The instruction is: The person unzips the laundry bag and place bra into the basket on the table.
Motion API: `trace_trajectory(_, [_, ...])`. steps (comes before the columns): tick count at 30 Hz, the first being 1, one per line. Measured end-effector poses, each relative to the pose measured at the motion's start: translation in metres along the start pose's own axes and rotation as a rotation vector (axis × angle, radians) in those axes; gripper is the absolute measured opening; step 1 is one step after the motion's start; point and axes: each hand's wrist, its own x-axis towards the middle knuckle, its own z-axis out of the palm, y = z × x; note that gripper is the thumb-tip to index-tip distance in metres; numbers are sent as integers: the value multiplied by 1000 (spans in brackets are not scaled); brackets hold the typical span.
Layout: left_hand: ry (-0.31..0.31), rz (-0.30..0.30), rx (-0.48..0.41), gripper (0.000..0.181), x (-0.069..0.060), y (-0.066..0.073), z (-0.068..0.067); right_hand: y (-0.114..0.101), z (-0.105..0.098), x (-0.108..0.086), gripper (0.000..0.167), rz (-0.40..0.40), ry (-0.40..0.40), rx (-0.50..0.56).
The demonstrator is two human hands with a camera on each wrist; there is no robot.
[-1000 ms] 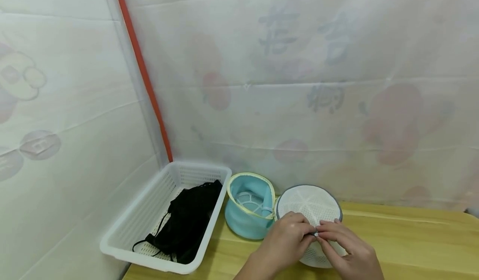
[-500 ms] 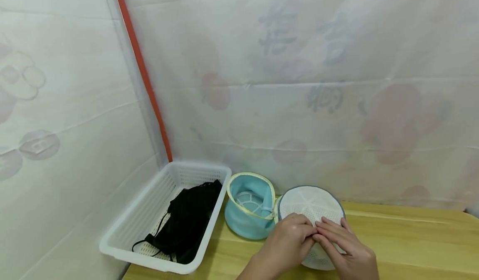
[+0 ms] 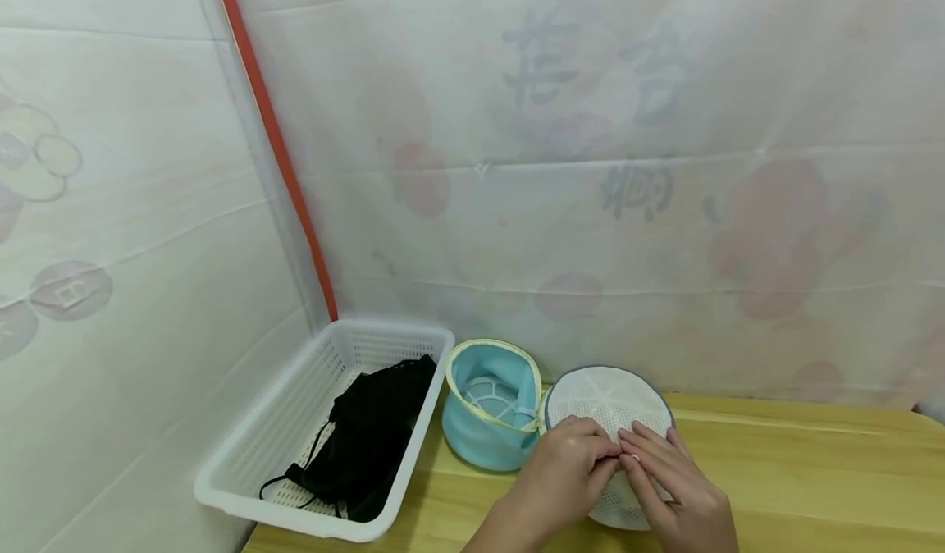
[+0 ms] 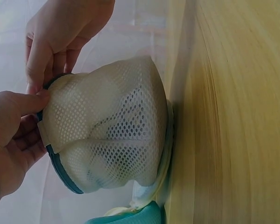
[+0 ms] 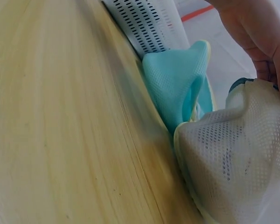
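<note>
A white mesh laundry bag (image 3: 609,395) with a dark blue zip edge stands upright on the table, its round top facing up. My left hand (image 3: 567,464) pinches the near side of that edge between thumb and fingers. Close against it, my right hand (image 3: 677,487) pinches the same edge, and a small white bit shows at its fingertips. The left wrist view has both hands at the bag's zip edge, with a pale tab beside the left fingers (image 4: 28,102). What exactly the fingertips hold is partly hidden.
Left of the white bag stands a similar blue mesh bag (image 3: 483,446) with a yellow rim, its top open. Further left, a white plastic basket (image 3: 254,438) holds black strapped cloth (image 3: 369,430). A printed sheet (image 3: 472,233) hangs behind the wooden table (image 3: 797,471).
My fingertips have drawn together over the dark edge that showed between them a second ago. The white bag shifted slightly right, then back left. The basket and blue bag stay put.
</note>
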Motion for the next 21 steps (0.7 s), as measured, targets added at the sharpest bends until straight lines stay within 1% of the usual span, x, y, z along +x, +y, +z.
trace_trajectory(7, [-11, -1, -7, 5, -1, 1, 1, -4, -1, 7, 30, -28, 74, 30])
trace_trajectory(13, [-29, -15, -33, 5, -2, 0, 0, -6, -5, 15, 31, -56, 125, 10])
trace_trajectory(18, [-37, -47, -58, 4, -2, -1, -2, -6, -7, 17, 33, -61, 122, -14])
trace_trajectory(21, [-58, -78, -64, 6, -2, -1, -3, -7, -7, 16, 34, -56, 116, -22])
